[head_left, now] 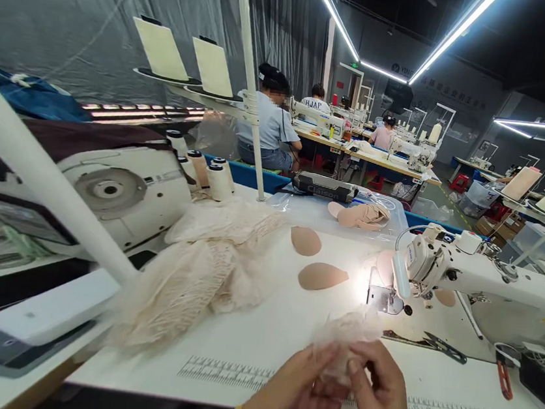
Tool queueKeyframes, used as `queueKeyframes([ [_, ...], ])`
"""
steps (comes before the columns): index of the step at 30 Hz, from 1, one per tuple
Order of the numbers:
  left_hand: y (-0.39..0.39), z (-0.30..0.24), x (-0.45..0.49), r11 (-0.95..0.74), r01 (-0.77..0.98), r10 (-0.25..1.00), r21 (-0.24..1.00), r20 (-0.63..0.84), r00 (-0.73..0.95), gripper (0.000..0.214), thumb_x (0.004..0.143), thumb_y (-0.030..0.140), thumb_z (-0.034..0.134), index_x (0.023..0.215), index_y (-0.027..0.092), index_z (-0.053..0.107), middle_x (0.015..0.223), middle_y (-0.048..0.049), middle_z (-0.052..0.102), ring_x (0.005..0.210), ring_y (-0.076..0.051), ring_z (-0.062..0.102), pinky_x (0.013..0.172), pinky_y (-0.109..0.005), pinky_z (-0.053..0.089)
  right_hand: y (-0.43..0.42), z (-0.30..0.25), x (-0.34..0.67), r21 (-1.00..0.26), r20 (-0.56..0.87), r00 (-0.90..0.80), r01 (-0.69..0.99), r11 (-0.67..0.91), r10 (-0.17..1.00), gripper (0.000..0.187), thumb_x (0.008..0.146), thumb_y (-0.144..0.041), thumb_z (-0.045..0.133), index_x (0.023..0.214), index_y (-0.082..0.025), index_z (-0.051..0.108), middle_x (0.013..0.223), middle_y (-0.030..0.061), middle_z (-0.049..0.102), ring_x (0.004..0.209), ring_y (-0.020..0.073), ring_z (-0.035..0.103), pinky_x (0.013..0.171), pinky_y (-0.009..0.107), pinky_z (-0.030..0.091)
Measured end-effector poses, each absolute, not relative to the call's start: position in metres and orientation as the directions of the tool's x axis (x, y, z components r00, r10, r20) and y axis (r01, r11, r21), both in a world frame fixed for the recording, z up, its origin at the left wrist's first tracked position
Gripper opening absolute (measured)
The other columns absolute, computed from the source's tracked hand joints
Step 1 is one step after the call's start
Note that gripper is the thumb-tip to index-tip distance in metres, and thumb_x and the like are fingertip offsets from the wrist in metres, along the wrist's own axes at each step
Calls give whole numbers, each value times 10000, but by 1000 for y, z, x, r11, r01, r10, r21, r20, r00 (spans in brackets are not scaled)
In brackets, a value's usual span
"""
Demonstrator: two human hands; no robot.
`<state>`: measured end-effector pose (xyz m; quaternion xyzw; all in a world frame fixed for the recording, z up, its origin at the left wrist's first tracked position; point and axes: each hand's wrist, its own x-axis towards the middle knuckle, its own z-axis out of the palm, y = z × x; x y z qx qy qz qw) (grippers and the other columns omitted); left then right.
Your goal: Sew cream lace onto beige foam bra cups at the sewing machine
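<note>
Near the front edge of the white table, my left hand (304, 382) and my right hand (382, 388) pinch a piece of sheer pale fabric (349, 331) between them. Both hands are closed on it, and part of the fabric is hidden by the fingers. Just beyond it, the sewing machine (443, 263) has its lamp lit over the needle area. Two beige teardrop-shaped pieces (323, 277) lie flat to the left of the needle. A heap of cream lace fabric (195, 274) spreads farther left.
Thread snips (446, 348) and a red-handled tool (505, 375) lie at the right. A printed ruler scale (224, 371) runs along the front edge. Thread cones (218, 182) stand behind the lace, and a white pole (53, 179) crosses the left side. Several people sit at machines beyond.
</note>
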<state>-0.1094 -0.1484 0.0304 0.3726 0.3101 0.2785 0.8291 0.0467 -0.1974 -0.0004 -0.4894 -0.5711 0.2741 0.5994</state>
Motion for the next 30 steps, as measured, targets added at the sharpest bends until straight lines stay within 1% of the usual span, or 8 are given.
queueKeyframes([
  [4, -135, 28, -91, 575, -345, 761, 742, -331, 557, 338, 688, 355, 901, 872, 157, 700, 779, -24, 709, 700, -160, 653, 612, -228, 524, -218, 3, 51, -687, 622, -33, 457, 565, 782, 300, 982, -194, 543, 1156, -326, 748, 832, 31, 644, 717, 189, 621, 627, 299, 496],
  [6, -129, 27, -87, 618, -371, 758, 693, -400, 514, 221, 756, 268, 837, 879, 159, 690, 751, -9, 703, 629, -139, 631, 562, -220, 517, -222, 10, 58, -677, 641, 31, 494, 545, 767, 308, 986, -172, 537, 1154, -328, 742, 821, 31, 624, 714, 189, 603, 618, 299, 485],
  [10, -128, 33, -81, 664, -598, 734, 448, -543, 408, 114, 927, 88, 606, 998, 153, 667, 949, -53, 757, 756, -132, 716, 701, -234, 599, -219, 18, 70, -765, 602, 240, 445, 465, 761, 252, 1016, -198, 553, 1128, -329, 737, 822, 26, 593, 747, 191, 571, 630, 295, 473],
  [14, -137, 40, -75, 669, -697, 695, 259, -549, 464, 157, 999, 158, 551, 1098, 138, 671, 1000, -85, 762, 845, -171, 750, 771, -275, 623, -218, 2, 63, -802, 589, 351, 370, 469, 728, 199, 1024, -230, 576, 1079, -311, 749, 826, 25, 592, 758, 186, 569, 655, 295, 482],
  [16, -141, 37, -73, 672, -678, 721, 298, -474, 506, 172, 923, 185, 691, 1092, 150, 692, 1033, -85, 766, 916, -209, 751, 786, -288, 620, -222, -12, 55, -820, 567, 370, 340, 461, 736, 185, 1025, -255, 585, 1068, -310, 757, 842, 28, 617, 778, 189, 595, 672, 296, 499],
  [20, -142, 30, -71, 613, -587, 783, 528, -314, 536, 337, 706, 190, 905, 997, 157, 737, 945, -67, 774, 862, -222, 737, 743, -275, 592, -231, -28, 45, -897, 433, 381, 274, 347, 817, 222, 998, -394, 638, 1166, -320, 763, 957, 55, 704, 864, 227, 668, 760, 331, 566],
  [24, -142, 30, -69, 611, -502, 763, 612, -287, 580, 443, 640, 265, 960, 1015, 144, 758, 927, -89, 779, 824, -234, 729, 729, -304, 574, -225, -23, 56, -974, 223, 437, 121, 189, 871, 427, 940, -530, 688, 1305, -311, 709, 1235, 84, 718, 1086, 281, 677, 904, 389, 586],
  [30, -134, 33, -62, 559, -545, 816, 625, -294, 498, 417, 645, 402, 956, 916, 141, 776, 864, -76, 773, 807, -216, 710, 755, -296, 554, -213, -23, 63, -993, 85, 508, -28, 114, 857, 519, 858, -528, 790, 1296, -268, 693, 1147, 77, 739, 1033, 260, 689, 899, 385, 581],
])
